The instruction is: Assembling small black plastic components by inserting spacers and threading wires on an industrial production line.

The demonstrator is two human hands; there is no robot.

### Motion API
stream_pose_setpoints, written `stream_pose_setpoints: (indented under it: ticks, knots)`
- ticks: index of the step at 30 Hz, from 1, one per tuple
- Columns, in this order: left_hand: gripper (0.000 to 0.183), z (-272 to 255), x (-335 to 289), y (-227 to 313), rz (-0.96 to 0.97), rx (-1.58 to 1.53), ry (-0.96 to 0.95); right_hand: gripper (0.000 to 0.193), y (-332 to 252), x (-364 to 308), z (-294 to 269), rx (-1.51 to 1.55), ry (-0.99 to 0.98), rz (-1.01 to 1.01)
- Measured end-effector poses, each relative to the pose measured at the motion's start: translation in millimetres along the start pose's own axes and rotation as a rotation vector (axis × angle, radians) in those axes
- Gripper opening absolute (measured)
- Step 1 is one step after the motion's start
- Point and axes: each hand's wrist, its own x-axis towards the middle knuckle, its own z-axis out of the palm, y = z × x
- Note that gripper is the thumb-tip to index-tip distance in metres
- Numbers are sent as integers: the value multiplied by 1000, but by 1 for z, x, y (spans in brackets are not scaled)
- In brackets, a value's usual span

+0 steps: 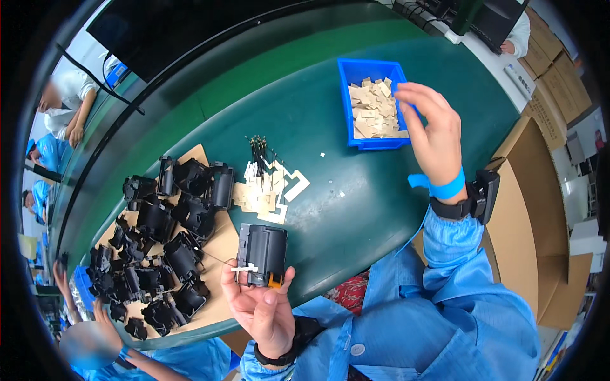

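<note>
My left hand (262, 314) is closed around a black plastic housing (265, 247) with a curved, smooth body. A small white strip (244, 268) lies across its lower part, and an orange piece (275, 280) shows at its bottom corner. My right hand (437, 134) is over the right side of a blue bin (375, 145). Its fingers are stretched out and slightly bent, thumb a little apart from the index finger; nothing visible is in them. Inside the bin lies a heap of small beige pieces (373, 108). A blue band (448, 185) circles my right wrist.
Many black housings (152, 219) crowd a cardboard sheet (219, 254) on the left. White and cream strips with thin black wires (267, 184) lie beside them on the green table (305, 114). An open cardboard box (521, 222) stands at right; a co-worker's arm (108, 324) is at lower left.
</note>
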Motion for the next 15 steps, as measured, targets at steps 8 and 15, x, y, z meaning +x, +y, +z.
stream_pose_setpoints:
  ticks: [8, 15]
  knots:
    - [67, 3, 7, -11, 25, 75, -107, 33, -119, -59, 3, 804, -397, -84]
    - [62, -2, 2, -15, 50, 101, -62, 23, -127, -61, 12, 874, -344, -54]
